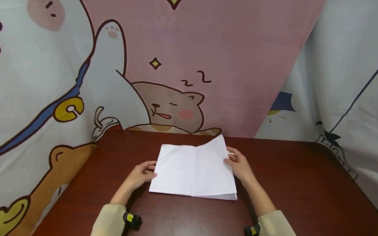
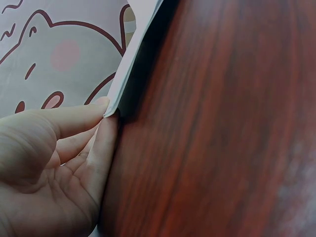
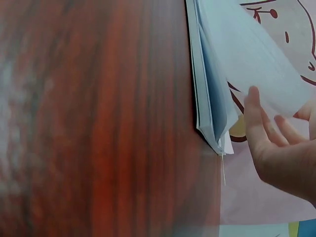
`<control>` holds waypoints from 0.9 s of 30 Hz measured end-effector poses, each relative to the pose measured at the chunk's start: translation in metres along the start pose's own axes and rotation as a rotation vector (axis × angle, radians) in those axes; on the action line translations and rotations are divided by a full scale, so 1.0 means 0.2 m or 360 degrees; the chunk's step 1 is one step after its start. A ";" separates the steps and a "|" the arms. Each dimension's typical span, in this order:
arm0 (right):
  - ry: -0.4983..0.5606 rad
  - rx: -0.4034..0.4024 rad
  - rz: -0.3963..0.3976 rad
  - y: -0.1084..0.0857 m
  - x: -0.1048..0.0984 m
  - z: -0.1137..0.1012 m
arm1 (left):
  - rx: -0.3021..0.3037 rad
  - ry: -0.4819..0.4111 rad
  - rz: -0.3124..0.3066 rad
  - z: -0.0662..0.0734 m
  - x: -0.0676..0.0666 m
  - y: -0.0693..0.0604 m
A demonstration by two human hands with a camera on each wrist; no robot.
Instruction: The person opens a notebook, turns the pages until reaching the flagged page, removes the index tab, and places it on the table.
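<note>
holding an open notebook [image 1: 176, 171] between both hands [image 1: 142, 174] [image 1: 240, 166], right page [image 1: 213, 169] lifted

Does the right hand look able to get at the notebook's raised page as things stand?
Likely yes: the right hand is at the outer edge of the raised page, with nothing visible blocking it.

Observed a white notebook [image 1: 190, 171] lying open on the worktop [image 1: 190, 221], with its centre fold running near to far. Shows faintly ruled pages. Looks almost flat on the left. Has the right top leaf [image 1: 214, 167] lifted, far right corner rising highest, near edge parted slightly from pages beneath.
</note>
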State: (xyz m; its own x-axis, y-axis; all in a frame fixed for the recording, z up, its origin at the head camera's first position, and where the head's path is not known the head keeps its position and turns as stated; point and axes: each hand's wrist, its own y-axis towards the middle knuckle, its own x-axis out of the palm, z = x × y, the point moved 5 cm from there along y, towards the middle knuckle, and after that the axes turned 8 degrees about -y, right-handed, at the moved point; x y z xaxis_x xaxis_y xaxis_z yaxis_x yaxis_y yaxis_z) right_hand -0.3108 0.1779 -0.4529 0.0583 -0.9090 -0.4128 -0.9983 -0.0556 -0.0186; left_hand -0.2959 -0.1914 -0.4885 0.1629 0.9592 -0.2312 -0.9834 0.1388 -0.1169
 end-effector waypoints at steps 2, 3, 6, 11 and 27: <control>0.0048 -0.0009 -0.0074 0.00 0.01 -0.01 | 0.0002 0.0001 -0.0004 0.00 0.00 0.00; 0.0068 -0.0011 -0.0108 -0.01 0.02 -0.01 | -0.0001 -0.0004 0.0001 0.00 0.00 0.00; 0.0053 -0.0001 -0.0195 -0.01 0.04 -0.02 | -0.0007 -0.0002 0.0005 -0.01 0.00 0.01; 0.0117 -0.0025 -0.0325 -0.03 0.08 -0.04 | 0.0007 0.0009 -0.0003 0.00 0.00 0.00; 0.0192 -0.0053 -0.0627 -0.07 0.22 -0.12 | -0.0005 0.0009 0.0016 -0.01 -0.01 0.01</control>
State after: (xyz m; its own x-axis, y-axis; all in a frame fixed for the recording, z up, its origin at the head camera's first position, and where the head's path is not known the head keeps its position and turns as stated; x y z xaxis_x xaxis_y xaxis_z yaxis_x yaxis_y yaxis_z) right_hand -0.2932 0.1292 -0.4483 0.4383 -0.8572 -0.2704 -0.8988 -0.4205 -0.1238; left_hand -0.2972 -0.1928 -0.4894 0.1532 0.9591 -0.2378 -0.9848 0.1282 -0.1175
